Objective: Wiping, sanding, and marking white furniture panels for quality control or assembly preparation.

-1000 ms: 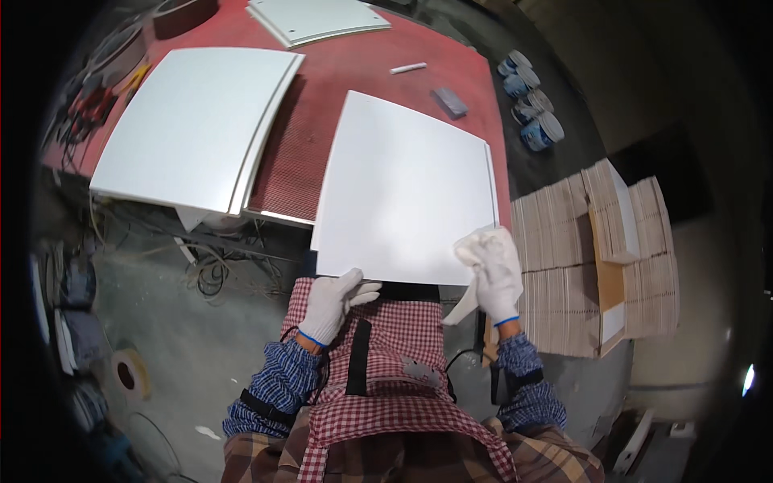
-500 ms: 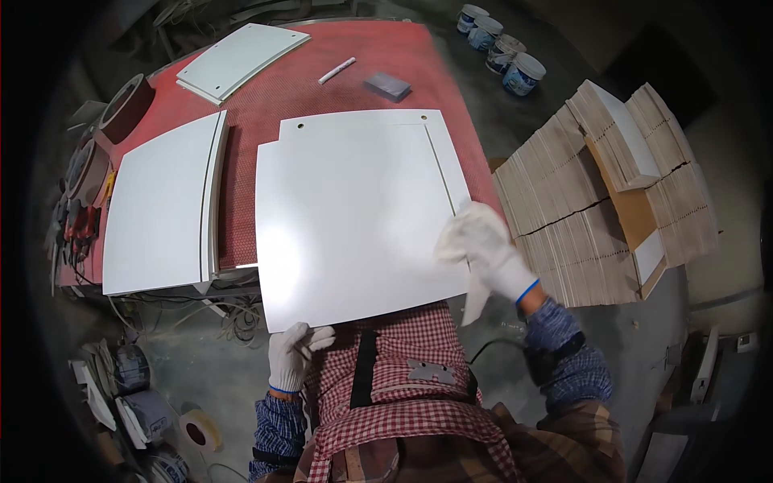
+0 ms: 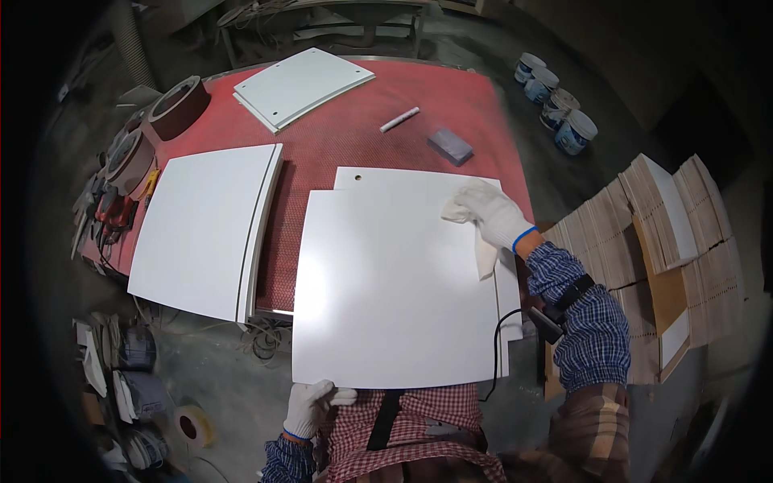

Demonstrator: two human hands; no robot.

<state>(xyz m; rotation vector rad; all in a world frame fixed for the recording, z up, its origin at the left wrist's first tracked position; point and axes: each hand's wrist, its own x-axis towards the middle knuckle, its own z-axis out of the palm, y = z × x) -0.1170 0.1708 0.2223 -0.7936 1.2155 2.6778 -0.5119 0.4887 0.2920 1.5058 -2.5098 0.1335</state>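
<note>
A large white panel (image 3: 386,282) lies in front of me, on another white panel (image 3: 403,179) whose far strip with a hole shows beyond it. My right hand (image 3: 498,216), in a white knitted glove, is closed on a white cloth (image 3: 486,256) and presses it to the top panel near its far right corner. Part of the cloth hangs down toward me. At the near left corner, my gloved left hand (image 3: 312,409) grips the top panel's edge, thumb by the rim and fingers bent below it.
The red mat-covered table (image 3: 322,153) carries a panel stack (image 3: 205,229) at left, smaller drilled panels (image 3: 306,84), a white marker (image 3: 400,120) and a grey block (image 3: 450,146). Sanding-belt-like rolls (image 3: 179,109) stand at left. Stacked boards (image 3: 600,258) and buckets (image 3: 576,133) are at right.
My right hand has moved the cloth away from me, from the panel's right side toward its far right corner. My left hand stays at the near edge. The whole view has shifted.
</note>
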